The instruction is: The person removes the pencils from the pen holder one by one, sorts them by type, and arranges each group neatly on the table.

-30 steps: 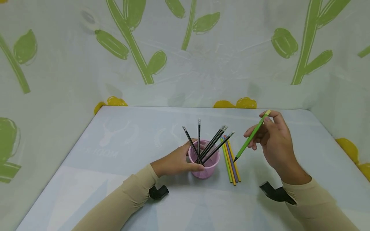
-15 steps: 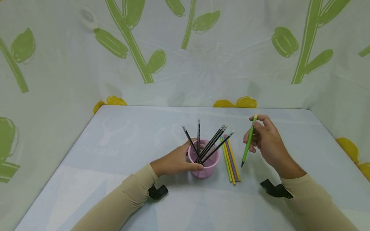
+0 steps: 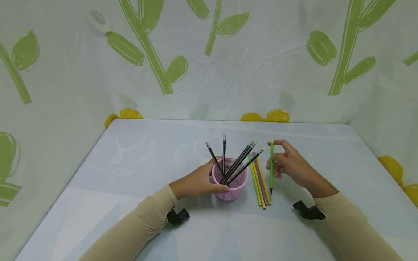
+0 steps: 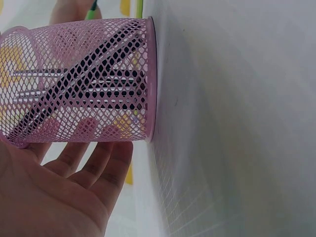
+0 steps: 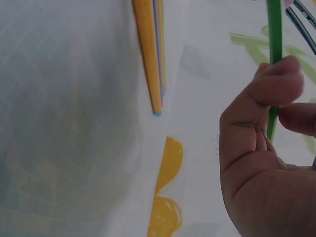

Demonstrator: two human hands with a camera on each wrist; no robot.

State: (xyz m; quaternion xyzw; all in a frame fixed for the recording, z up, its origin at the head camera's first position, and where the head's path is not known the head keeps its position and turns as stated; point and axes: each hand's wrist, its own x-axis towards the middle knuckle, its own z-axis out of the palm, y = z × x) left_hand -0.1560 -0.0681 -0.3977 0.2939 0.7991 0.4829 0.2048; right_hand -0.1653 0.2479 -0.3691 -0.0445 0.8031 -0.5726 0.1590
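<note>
At nine o'clock of the pink mesh cup (image 3: 230, 196), the left hand (image 3: 197, 184) has its fingers clasped round the wall; black pencils (image 3: 240, 162) lean inside. At about two o'clock, the right hand (image 3: 292, 165) pinches a green pencil (image 3: 271, 176), dark tip down, between its fingers, beside coloured pencils (image 3: 261, 181) lying at three o'clock on the worktop (image 3: 107, 217)

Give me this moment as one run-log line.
left hand: holds pink cup of black pencils | right hand: pinches green pencil, tip down | other pencils: on table beside cup
</note>
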